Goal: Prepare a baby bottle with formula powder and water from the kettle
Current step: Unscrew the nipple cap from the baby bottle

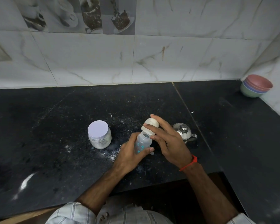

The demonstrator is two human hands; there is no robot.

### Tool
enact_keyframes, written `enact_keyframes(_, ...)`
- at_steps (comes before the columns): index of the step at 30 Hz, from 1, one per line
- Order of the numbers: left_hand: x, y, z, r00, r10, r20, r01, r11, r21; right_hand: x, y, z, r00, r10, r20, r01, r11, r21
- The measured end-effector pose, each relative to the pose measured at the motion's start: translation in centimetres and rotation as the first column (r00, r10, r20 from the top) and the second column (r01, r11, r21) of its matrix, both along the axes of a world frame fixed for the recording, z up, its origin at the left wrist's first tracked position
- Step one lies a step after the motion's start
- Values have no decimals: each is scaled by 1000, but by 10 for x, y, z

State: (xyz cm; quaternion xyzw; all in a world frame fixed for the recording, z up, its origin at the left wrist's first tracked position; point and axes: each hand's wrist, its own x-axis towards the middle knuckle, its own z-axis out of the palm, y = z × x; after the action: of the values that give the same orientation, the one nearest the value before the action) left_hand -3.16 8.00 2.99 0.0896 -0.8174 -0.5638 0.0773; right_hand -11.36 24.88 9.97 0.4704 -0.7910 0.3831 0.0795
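Note:
A clear baby bottle (142,143) with teal markings is tilted above the black counter, and my left hand (129,157) grips its body. My right hand (166,141) holds the white cap and teat assembly (149,126) at the bottle's mouth; the cap sits askew, lifted off the neck. A plastic jar of white formula powder (99,135) with a pale lid on stands to the left. A small steel kettle (183,132) stands just behind my right hand, lid on.
White powder is spilled on the black counter (55,143) around the jar and near the bottle. Stacked coloured bowls (255,87) sit in the far right corner. A marble-tiled wall runs behind. The counter's front edge steps inward near my arms.

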Motion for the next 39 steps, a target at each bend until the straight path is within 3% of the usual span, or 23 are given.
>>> enact_keyframes(20,-11,0,12,1000,-4,-10,4,1000,8,5,-2,12,999,-35,-8,34,991,-131)
enact_keyframes(24,-12,-1,12,1000,-5,-12,5,1000,7,2,-3,13,1000,5,11,-4,997,-81)
enact_keyframes(39,-12,-1,12,1000,-20,-13,20,1000,11,5,-4,11,1000,-26,5,27,988,-151)
